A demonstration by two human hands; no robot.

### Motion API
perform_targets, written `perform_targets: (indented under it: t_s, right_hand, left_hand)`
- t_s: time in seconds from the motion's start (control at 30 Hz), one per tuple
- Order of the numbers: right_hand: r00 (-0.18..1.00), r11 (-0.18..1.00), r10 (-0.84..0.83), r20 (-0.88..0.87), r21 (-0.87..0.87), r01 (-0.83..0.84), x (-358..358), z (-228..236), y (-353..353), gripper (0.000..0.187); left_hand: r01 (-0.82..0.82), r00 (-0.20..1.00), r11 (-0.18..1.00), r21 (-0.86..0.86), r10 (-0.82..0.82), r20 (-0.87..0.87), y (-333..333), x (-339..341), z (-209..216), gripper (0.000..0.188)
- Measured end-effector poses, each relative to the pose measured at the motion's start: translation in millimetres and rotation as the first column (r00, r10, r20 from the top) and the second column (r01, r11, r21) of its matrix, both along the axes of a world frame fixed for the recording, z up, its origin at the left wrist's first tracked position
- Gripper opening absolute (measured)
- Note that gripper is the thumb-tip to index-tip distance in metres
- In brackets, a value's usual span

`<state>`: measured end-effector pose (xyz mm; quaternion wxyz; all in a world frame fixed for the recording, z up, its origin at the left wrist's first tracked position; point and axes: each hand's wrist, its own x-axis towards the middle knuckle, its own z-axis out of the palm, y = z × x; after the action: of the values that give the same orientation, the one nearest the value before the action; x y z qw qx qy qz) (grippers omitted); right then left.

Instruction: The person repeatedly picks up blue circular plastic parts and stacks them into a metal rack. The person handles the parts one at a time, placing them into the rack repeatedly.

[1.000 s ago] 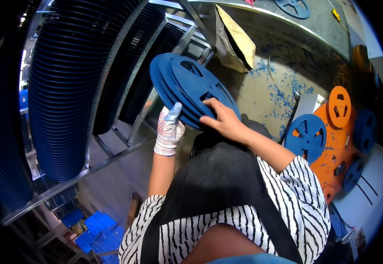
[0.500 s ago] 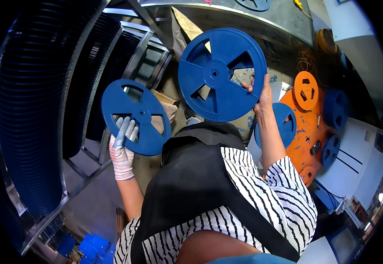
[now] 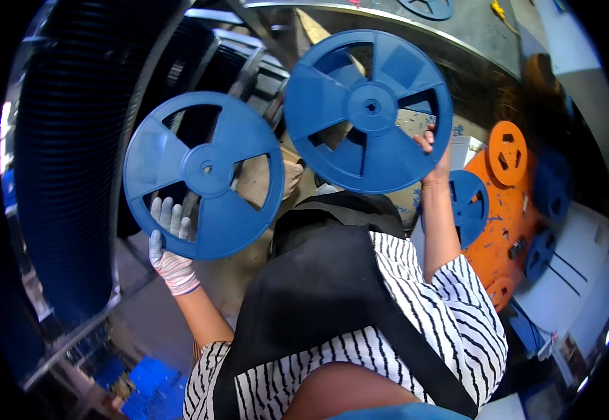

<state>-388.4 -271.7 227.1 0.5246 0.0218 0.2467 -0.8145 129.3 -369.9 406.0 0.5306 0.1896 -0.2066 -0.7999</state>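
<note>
My left hand (image 3: 171,241), in a pale striped glove, grips the lower left rim of a blue plastic reel (image 3: 248,231). Its fingers reach through one of the reel's cut-out windows, and the thumb stays outside the rim. Higher and further right, my bare right hand (image 3: 436,161) holds a second blue reel (image 3: 402,154) by its right rim, fingertips showing through a window. Both reels face me with their round hubs in view. The two discs are held side by side, their edges close together.
Blue reels stand stacked in a metal rack (image 3: 133,119) on the left. To the right, an orange surface (image 3: 504,210) holds an orange reel (image 3: 508,154) and several blue ones. A grey table (image 3: 472,35) with another blue reel (image 3: 427,7) is at the top. Blue bins (image 3: 154,381) sit lower left.
The left reel has moved up and left and turned more face-on to me. The right reel has shifted slightly right and up. Both hands still hold them.
</note>
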Motion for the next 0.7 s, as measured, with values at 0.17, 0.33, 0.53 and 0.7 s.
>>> perform_targets:
  t_s: [0.17, 0.33, 0.53, 0.7]
  right_hand:
    - [0.997, 0.997, -0.076, 0.029, 0.023, 0.075, -21.5, -14.6, 0.1, 0.042]
    - [0.987, 0.988, -0.150, -0.051, 0.036, 0.152, -35.2, -9.9, 2.8, 0.044]
    - [0.972, 0.993, -0.115, -0.206, 0.010, 0.120, -30.5, 20.1, -4.6, 0.050]
    - [0.845, 0.954, -0.022, -0.535, 0.241, 0.177, 19.3, 86.5, -21.6, 0.045]
  left_hand:
    - [-0.028, 0.961, 0.999, -0.039, 0.016, -0.276, 5.9, -2.5, 3.7, 0.060]
    - [-0.009, 0.928, 0.999, -0.043, -0.008, -0.372, 6.2, -18.1, 1.8, 0.058]
    - [-0.019, 0.939, 1.000, 0.002, 0.019, -0.343, 3.6, -32.2, 8.4, 0.057]
    - [-0.004, 0.979, 0.997, 0.072, 0.019, -0.202, -3.5, -72.0, 9.2, 0.055]
